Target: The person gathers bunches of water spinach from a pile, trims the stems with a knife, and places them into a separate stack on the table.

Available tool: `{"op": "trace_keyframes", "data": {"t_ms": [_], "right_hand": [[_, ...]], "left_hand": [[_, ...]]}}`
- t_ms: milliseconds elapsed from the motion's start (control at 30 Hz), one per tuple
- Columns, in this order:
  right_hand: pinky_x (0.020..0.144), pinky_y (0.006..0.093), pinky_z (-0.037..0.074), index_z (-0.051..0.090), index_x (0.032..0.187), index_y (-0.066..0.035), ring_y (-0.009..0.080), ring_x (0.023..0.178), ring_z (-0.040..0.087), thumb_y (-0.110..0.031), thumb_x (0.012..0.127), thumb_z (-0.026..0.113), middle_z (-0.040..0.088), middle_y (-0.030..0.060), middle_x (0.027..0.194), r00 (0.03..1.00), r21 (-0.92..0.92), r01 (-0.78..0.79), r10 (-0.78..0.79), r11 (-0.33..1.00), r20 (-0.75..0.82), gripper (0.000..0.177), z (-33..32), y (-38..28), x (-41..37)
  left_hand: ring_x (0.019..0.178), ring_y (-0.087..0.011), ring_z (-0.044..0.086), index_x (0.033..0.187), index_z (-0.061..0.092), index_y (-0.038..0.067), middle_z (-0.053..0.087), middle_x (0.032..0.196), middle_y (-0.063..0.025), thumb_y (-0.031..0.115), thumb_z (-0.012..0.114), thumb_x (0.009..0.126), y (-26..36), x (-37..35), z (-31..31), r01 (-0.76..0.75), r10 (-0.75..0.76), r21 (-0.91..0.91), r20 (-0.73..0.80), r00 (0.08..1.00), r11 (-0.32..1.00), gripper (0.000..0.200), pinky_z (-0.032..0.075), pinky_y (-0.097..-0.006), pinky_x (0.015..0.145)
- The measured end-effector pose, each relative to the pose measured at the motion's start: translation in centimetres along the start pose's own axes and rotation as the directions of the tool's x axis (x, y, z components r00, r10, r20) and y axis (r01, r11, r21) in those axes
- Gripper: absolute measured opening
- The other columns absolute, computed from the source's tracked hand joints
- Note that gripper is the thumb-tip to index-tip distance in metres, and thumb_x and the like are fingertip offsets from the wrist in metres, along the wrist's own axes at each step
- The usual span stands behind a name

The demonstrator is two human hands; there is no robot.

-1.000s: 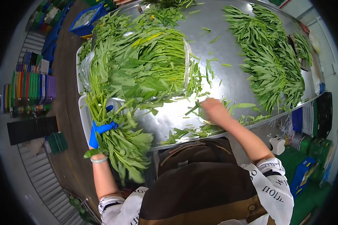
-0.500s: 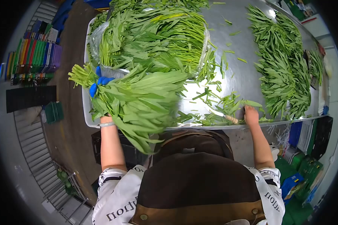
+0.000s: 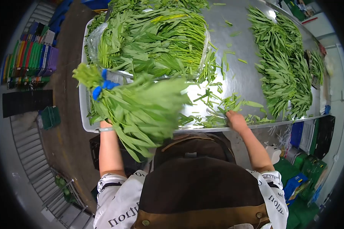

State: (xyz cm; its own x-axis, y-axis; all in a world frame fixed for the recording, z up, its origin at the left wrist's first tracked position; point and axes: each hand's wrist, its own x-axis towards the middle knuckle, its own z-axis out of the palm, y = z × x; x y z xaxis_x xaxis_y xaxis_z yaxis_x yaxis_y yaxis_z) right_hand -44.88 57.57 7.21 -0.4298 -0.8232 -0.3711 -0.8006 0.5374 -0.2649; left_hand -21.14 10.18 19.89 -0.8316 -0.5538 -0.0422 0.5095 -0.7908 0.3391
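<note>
A leafy bunch of water spinach is held by my left hand, closed around its stems. Blue coverings show on those fingers; the leaves hide most of the palm. The cut stem ends point up and left, and the leafy part is blurred by motion. At the table's near edge, my right hand is closed over the wooden handle of a small knife, which it hides. Around it lie cut stem pieces and loose leaves.
A white basket at the left holds a large heap of water spinach, partly in clear plastic. Trimmed bunches lie in a row on the right of the metal table. Coloured crates are stacked far left.
My right hand has moved left onto the knife handle, which was in plain sight before. My left hand still holds the bunch, whose leaves have shifted slightly. The whole view has shifted a little.
</note>
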Motion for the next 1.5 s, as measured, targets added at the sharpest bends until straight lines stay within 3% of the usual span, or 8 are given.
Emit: {"op": "trace_keyframes", "data": {"t_ms": [233, 400, 600, 1033, 1200, 1233, 1333, 1500], "right_hand": [[0.077, 0.0453, 0.049, 0.055, 0.109, -0.005, 0.0352, 0.092, 0.059, -0.008, 0.075, 0.061, 0.058, 0.0153, 0.102, 0.988, 0.390, -0.043, 0.097, 0.920, -0.121, 0.034, -7.8, -5.1, 0.1], [0.065, 0.0375, 0.051, 0.058, 0.115, -0.011, 0.0264, 0.078, 0.061, -0.008, 0.077, 0.063, 0.057, 0.0074, 0.092, 0.832, 0.180, 0.438, -0.322, 0.881, -0.452, 0.038, -13.3, -12.0, 2.2], [0.055, 0.0329, 0.050, 0.059, 0.118, -0.013, 0.0209, 0.065, 0.060, -0.006, 0.074, 0.066, 0.058, 0.0029, 0.085, 0.715, -0.006, 0.518, -0.436, 0.855, -0.546, 0.045, -13.9, -14.8, 6.2], [0.054, 0.0380, 0.051, 0.049, 0.095, -0.004, 0.0291, 0.062, 0.062, -0.013, 0.077, 0.066, 0.057, 0.0101, 0.075, 0.897, 0.072, 0.352, -0.314, 0.933, -0.311, 0.026, -13.7, -17.3, 8.6], [0.060, 0.0446, 0.052, 0.049, 0.090, -0.003, 0.0361, 0.068, 0.063, -0.017, 0.079, 0.065, 0.060, 0.0171, 0.070, 0.937, 0.199, 0.332, -0.298, 0.922, -0.180, 0.024, -11.8, -16.2, 8.5], [0.062, 0.0470, 0.051, 0.051, 0.092, -0.002, 0.0379, 0.070, 0.063, -0.017, 0.080, 0.064, 0.061, 0.0188, 0.071, 0.963, 0.213, 0.268, -0.257, 0.939, -0.079, 0.023, -10.1, -14.3, 8.2], [0.068, 0.0499, 0.050, 0.056, 0.101, -0.004, 0.0398, 0.074, 0.063, -0.019, 0.081, 0.062, 0.064, 0.0207, 0.075, 0.957, 0.202, 0.132, -0.178, 0.971, 0.230, 0.025, -4.4, -7.6, 4.9], [0.075, 0.0486, 0.049, 0.059, 0.106, -0.005, 0.0379, 0.089, 0.062, -0.030, 0.081, 0.066, 0.065, 0.0196, 0.093, 0.974, 0.239, 0.117, -0.158, 0.964, 0.161, 0.036, -6.5, -4.3, 4.3]], "left_hand": [[0.083, -0.0208, 0.053, 0.127, 0.048, 0.000, 0.054, 0.088, -0.0075, 0.013, 0.062, 0.075, -2.4, -1.7, -0.5, 0.488, -0.419, 0.365, -0.256, 0.871, 0.793, 0.056, 0.046, -0.0395, 0.089], [0.074, -0.0182, 0.047, 0.126, 0.049, 0.002, 0.050, 0.081, -0.0054, 0.014, 0.058, 0.076, -7.5, -3.0, 0.1, 0.610, -0.557, 0.232, -0.258, 0.790, 0.758, 0.052, 0.042, -0.0358, 0.085], [0.074, -0.0187, 0.050, 0.112, 0.053, 0.003, 0.048, 0.074, -0.0035, 0.017, 0.058, 0.078, -10.8, -3.3, 2.4, 0.675, -0.640, 0.140, -0.228, 0.734, 0.724, 0.037, 0.043, -0.0363, 0.090], [0.072, -0.0142, 0.052, 0.114, 0.054, 0.004, 0.053, 0.082, -0.0030, 0.012, 0.061, 0.085, -12.1, -4.0, 4.2, 0.803, -0.743, 0.303, -0.310, 0.593, 0.514, 0.031, 0.047, -0.0303, 0.071], [0.079, -0.0158, 0.061, 0.112, 0.057, 0.002, 0.063, 0.092, -0.0061, 0.009, 0.064, 0.083, -10.3, -4.0, 3.2, 0.658, -0.674, 0.635, -0.278, 0.684, 0.406, 0.030, 0.052, -0.0308, 0.073], [0.081, -0.0150, 0.063, 0.107, 0.061, 0.001, 0.065, 0.092, -0.0058, 0.006, 0.071, 0.078, -9.1, -3.9, 6.1, 0.713, -0.578, 0.479, -0.423, 0.698, 0.512, 0.032, 0.052, -0.0297, 0.073], [0.080, -0.0149, 0.063, 0.104, 0.062, -0.001, 0.066, 0.089, -0.0057, 0.000, 0.076, 0.071, -5.1, -2.6, 5.8, 0.421, -0.294, 0.907, -0.403, 0.867, -0.002, 0.035, 0.053, -0.0294, 0.074], [0.082, -0.0150, 0.063, 0.099, 0.063, 0.000, 0.067, 0.090, -0.0056, 0.001, 0.078, 0.070, -5.6, -1.6, 5.1, 0.039, 0.169, 0.994, -0.056, 0.984, 0.102, 0.033, 0.051, -0.0297, 0.075]]}}
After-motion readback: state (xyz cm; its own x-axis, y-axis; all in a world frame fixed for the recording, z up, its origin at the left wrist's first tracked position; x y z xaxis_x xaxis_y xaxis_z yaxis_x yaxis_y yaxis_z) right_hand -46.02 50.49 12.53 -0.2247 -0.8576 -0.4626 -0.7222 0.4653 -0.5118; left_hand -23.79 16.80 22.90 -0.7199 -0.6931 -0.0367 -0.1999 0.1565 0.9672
